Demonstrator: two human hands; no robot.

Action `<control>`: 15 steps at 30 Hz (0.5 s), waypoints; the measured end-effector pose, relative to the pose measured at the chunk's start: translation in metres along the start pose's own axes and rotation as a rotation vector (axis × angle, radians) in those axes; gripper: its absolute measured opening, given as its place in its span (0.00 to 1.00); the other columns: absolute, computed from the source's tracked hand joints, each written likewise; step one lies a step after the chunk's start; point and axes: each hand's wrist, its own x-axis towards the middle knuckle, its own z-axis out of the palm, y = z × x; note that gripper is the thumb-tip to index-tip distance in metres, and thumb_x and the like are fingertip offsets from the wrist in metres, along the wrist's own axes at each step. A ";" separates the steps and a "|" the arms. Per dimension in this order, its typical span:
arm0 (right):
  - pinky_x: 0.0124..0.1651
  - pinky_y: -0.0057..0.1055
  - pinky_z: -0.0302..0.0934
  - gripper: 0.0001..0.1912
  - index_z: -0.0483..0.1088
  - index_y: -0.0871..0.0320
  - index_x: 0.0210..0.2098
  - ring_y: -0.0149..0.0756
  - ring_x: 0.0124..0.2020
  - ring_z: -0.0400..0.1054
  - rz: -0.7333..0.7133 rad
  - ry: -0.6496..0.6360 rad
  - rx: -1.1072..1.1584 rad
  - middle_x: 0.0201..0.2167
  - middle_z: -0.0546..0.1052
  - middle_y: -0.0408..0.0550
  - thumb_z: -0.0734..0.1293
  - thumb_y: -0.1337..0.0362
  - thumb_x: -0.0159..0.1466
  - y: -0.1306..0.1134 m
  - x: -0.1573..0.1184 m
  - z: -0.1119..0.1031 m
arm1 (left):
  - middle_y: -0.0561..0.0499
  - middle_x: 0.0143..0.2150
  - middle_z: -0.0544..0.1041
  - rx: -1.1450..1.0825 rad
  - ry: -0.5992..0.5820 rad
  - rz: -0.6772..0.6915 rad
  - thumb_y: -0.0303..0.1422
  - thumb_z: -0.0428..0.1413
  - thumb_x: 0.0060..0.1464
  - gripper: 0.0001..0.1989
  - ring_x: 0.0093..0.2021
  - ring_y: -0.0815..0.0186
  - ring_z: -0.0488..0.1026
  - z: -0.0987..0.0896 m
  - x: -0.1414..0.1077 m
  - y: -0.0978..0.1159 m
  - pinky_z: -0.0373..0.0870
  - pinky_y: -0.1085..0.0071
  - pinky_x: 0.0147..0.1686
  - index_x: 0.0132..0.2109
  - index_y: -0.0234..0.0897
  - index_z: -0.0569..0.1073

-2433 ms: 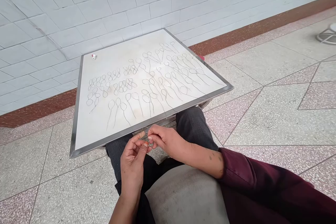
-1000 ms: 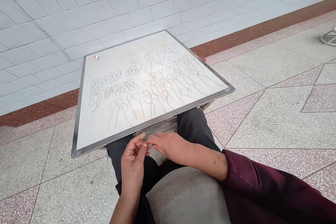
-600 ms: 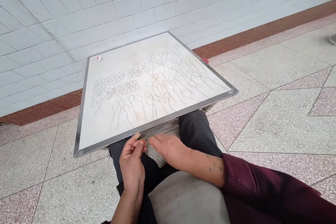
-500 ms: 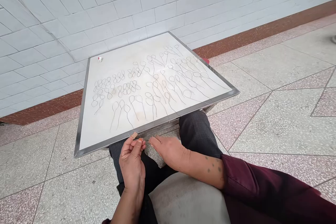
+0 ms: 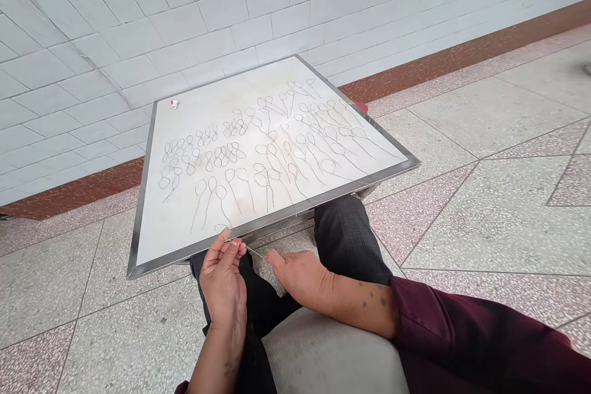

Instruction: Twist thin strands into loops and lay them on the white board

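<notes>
A thin wire [image 5: 253, 253] stretches between my two hands, just past the near edge of the white board. My left hand [image 5: 225, 277] pinches it between thumb and fingers; a curved part of the wire shows above those fingertips, over the board's edge. One left finger has a tan bandage [image 5: 225, 233] around its tip. My right hand [image 5: 300, 274] is closed on the wire's other end, with the thumb on top. Many bent wires [image 5: 221, 192] lie on the board, some with a single loop and a tail, others shaped like a figure eight [image 5: 209, 160].
The white board [image 5: 157, 228] has a grey metal rim and rests over my knees against a tiled wall [image 5: 207, 18]. A small white and red object [image 5: 174, 104] sits at its far left corner. Stone floor [image 5: 462, 228] spreads to the right.
My hands have drawn apart, so a longer stretch of wire shows between them. The left hand has shifted slightly left and up, and the right a little down and right.
</notes>
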 end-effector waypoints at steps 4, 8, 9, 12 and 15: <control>0.22 0.29 0.54 0.05 0.70 0.60 0.43 0.38 0.25 0.74 0.022 -0.021 -0.031 0.27 0.80 0.48 0.64 0.72 0.67 0.000 -0.007 -0.001 | 0.53 0.29 0.79 0.005 0.009 0.019 0.26 0.69 0.41 0.17 0.30 0.70 0.77 -0.002 0.002 0.001 0.75 0.70 0.38 0.42 0.34 0.81; 0.20 0.30 0.55 0.05 0.70 0.59 0.40 0.36 0.21 0.72 0.020 -0.020 -0.072 0.24 0.79 0.46 0.63 0.72 0.69 0.001 -0.011 0.001 | 0.54 0.27 0.78 -0.008 0.018 0.022 0.27 0.70 0.41 0.16 0.29 0.69 0.77 -0.003 0.002 0.000 0.75 0.70 0.37 0.41 0.34 0.81; 0.20 0.30 0.55 0.05 0.70 0.59 0.41 0.37 0.21 0.72 0.012 -0.018 -0.080 0.23 0.78 0.45 0.64 0.72 0.68 0.001 -0.012 0.002 | 0.54 0.27 0.78 -0.014 0.018 0.019 0.26 0.70 0.40 0.17 0.29 0.69 0.77 -0.003 0.001 -0.001 0.75 0.70 0.37 0.41 0.34 0.81; 0.20 0.31 0.56 0.07 0.71 0.59 0.41 0.40 0.22 0.73 -0.033 -0.017 -0.098 0.25 0.78 0.47 0.66 0.75 0.65 -0.003 -0.015 0.006 | 0.53 0.27 0.78 -0.027 0.015 0.014 0.26 0.69 0.40 0.18 0.29 0.69 0.77 -0.004 0.002 -0.003 0.75 0.70 0.36 0.42 0.33 0.81; 0.18 0.33 0.56 0.09 0.71 0.58 0.38 0.41 0.23 0.74 -0.058 -0.032 -0.094 0.30 0.79 0.49 0.67 0.76 0.61 -0.005 -0.018 0.013 | 0.53 0.26 0.77 -0.031 0.017 0.035 0.27 0.70 0.39 0.18 0.29 0.69 0.76 -0.007 0.007 -0.001 0.74 0.70 0.35 0.42 0.33 0.81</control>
